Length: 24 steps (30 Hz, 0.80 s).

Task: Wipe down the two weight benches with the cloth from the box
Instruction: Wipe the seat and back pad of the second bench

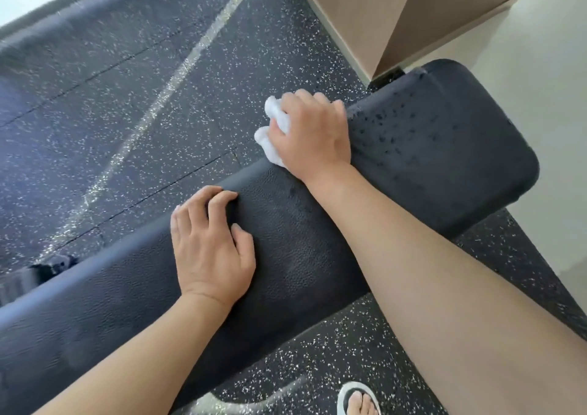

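Note:
A black padded weight bench (305, 256) runs from the lower left to the upper right. Its far end (444, 148) is speckled with dark wet droplets. My right hand (313, 133) presses a crumpled white cloth (273, 129) against the bench's far edge, fingers curled over the cloth. Nearer to me, my left hand (211, 249) lies flat on the padding with its fingers spread and holds nothing. Only this one bench is in view; the box is not visible.
Dark speckled rubber flooring (127, 97) with a pale painted line (178, 75) lies beyond the bench. A beige wall corner (397, 17) rises at the top right. A black bench foot (54, 267) shows at the left, and my sandalled foot (360, 400) stands at the bottom edge.

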Motion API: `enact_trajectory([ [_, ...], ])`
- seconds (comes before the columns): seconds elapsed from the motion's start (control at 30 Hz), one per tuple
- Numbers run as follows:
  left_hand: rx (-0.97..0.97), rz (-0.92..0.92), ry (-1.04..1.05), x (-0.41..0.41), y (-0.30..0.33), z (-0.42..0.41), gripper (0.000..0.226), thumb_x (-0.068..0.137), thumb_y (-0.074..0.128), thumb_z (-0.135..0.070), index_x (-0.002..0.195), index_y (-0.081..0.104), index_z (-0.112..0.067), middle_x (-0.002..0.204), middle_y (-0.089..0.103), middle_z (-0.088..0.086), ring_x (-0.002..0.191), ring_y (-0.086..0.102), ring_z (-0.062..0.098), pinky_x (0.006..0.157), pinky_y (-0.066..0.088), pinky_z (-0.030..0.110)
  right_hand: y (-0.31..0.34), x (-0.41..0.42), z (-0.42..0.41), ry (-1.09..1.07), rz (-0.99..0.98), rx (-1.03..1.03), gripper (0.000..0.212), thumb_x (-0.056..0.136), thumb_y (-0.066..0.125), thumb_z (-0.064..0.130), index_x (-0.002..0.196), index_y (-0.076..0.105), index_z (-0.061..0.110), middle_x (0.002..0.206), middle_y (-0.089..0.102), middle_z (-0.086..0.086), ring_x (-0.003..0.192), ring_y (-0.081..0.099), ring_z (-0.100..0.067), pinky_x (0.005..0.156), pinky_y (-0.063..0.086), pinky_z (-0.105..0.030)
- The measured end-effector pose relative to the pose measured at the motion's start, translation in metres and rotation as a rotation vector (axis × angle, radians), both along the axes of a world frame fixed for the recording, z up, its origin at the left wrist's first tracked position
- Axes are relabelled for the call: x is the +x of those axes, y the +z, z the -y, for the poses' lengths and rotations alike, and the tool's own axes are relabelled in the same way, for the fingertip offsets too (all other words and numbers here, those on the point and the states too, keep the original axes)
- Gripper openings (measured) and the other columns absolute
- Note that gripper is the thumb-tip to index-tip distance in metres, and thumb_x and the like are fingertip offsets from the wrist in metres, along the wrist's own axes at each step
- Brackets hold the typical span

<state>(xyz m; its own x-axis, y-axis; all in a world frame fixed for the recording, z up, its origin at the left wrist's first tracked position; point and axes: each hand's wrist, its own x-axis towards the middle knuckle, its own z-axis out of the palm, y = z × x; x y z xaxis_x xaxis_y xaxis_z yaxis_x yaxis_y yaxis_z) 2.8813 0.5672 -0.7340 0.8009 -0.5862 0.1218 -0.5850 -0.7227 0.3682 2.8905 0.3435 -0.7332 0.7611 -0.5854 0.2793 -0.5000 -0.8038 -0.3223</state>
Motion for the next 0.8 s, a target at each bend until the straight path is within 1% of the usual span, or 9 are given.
enact_trajectory([
  [0.1, 0.011, 0.010, 0.001, 0.000, -0.002, -0.002, 0.045, 0.086, 0.048, -0.023, 0.130, 0.053, -0.017, 0.139, 0.050, 0.004, 0.127, 0.048, 0.035, 0.117, 0.033, 0.050, 0.003, -0.003, -0.005, 0.021, -0.037, 0.035, 0.019, 0.094, 0.056, 0.037, 0.088, 0.064, 0.020, 0.090, 0.066, 0.000, 0.084, 0.061, -0.029, 0.076, 0.037, -0.042],
  [0.2, 0.014, 0.005, -0.002, -0.002, 0.000, -0.002, 0.046, 0.086, 0.048, -0.023, 0.131, 0.053, -0.016, 0.139, 0.050, 0.005, 0.127, 0.047, 0.036, 0.117, 0.033, 0.050, 0.010, -0.030, -0.033, 0.110, 0.009, 0.076, 0.023, 0.093, 0.060, 0.038, 0.096, 0.067, 0.016, 0.092, 0.066, -0.004, 0.083, 0.059, -0.031, 0.073, 0.038, -0.043],
  [0.3, 0.012, 0.003, -0.008, -0.001, -0.002, -0.002, 0.045, 0.086, 0.049, -0.020, 0.131, 0.054, -0.015, 0.139, 0.050, 0.007, 0.127, 0.048, 0.037, 0.117, 0.034, 0.055, 0.009, -0.074, -0.079, 0.234, 0.070, 0.107, 0.024, 0.089, 0.067, 0.038, 0.088, 0.063, 0.015, 0.086, 0.061, -0.008, 0.076, 0.055, -0.033, 0.068, 0.037, -0.045],
  [0.4, -0.001, -0.008, 0.015, -0.001, -0.003, -0.004, 0.046, 0.086, 0.049, -0.018, 0.131, 0.056, -0.014, 0.139, 0.051, 0.008, 0.125, 0.047, 0.037, 0.115, 0.035, 0.058, 0.000, -0.130, -0.104, 0.323, 0.115, 0.117, 0.027, 0.093, 0.066, 0.037, 0.079, 0.057, 0.015, 0.079, 0.053, -0.004, 0.071, 0.046, -0.028, 0.063, 0.037, -0.045],
  [0.5, -0.002, -0.003, -0.018, 0.000, -0.003, -0.003, 0.046, 0.086, 0.049, -0.017, 0.132, 0.055, -0.014, 0.139, 0.051, 0.009, 0.125, 0.049, 0.039, 0.115, 0.034, 0.056, -0.007, -0.171, -0.092, 0.439, 0.145, 0.034, 0.026, 0.098, 0.061, 0.034, 0.079, 0.057, 0.015, 0.077, 0.050, 0.000, 0.068, 0.041, -0.024, 0.060, 0.036, -0.045],
  [0.57, 0.000, -0.002, -0.018, 0.001, -0.002, -0.004, 0.046, 0.086, 0.049, -0.018, 0.132, 0.056, -0.013, 0.139, 0.051, 0.009, 0.126, 0.049, 0.039, 0.116, 0.033, 0.056, -0.008, -0.178, -0.071, 0.474, 0.133, -0.011, 0.024, 0.097, 0.062, 0.034, 0.082, 0.058, 0.015, 0.078, 0.051, 0.000, 0.068, 0.041, -0.024, 0.062, 0.035, -0.044],
  [0.63, -0.015, -0.012, -0.018, 0.001, -0.001, -0.005, 0.046, 0.087, 0.050, -0.018, 0.132, 0.057, -0.012, 0.139, 0.052, 0.010, 0.128, 0.049, 0.038, 0.117, 0.032, 0.057, -0.007, -0.171, -0.047, 0.401, 0.105, -0.046, 0.027, 0.098, 0.061, 0.036, 0.083, 0.060, 0.013, 0.079, 0.052, -0.003, 0.068, 0.044, -0.027, 0.063, 0.035, -0.044],
  [0.73, -0.017, -0.031, -0.020, 0.000, 0.003, -0.004, 0.045, 0.088, 0.050, -0.020, 0.132, 0.058, -0.012, 0.139, 0.052, 0.011, 0.128, 0.049, 0.039, 0.118, 0.031, 0.059, 0.000, -0.141, -0.020, 0.077, 0.063, -0.001, 0.030, 0.093, 0.060, 0.038, 0.080, 0.056, 0.011, 0.075, 0.050, -0.005, 0.067, 0.048, -0.031, 0.062, 0.034, -0.042],
  [0.8, -0.025, -0.040, -0.012, 0.001, 0.003, -0.006, 0.044, 0.089, 0.052, -0.019, 0.132, 0.058, -0.013, 0.139, 0.052, 0.011, 0.126, 0.049, 0.039, 0.118, 0.032, 0.059, 0.005, -0.114, -0.026, -0.089, 0.006, 0.036, 0.027, 0.091, 0.059, 0.036, 0.080, 0.052, 0.013, 0.079, 0.052, -0.006, 0.070, 0.050, -0.032, 0.064, 0.030, -0.039],
])
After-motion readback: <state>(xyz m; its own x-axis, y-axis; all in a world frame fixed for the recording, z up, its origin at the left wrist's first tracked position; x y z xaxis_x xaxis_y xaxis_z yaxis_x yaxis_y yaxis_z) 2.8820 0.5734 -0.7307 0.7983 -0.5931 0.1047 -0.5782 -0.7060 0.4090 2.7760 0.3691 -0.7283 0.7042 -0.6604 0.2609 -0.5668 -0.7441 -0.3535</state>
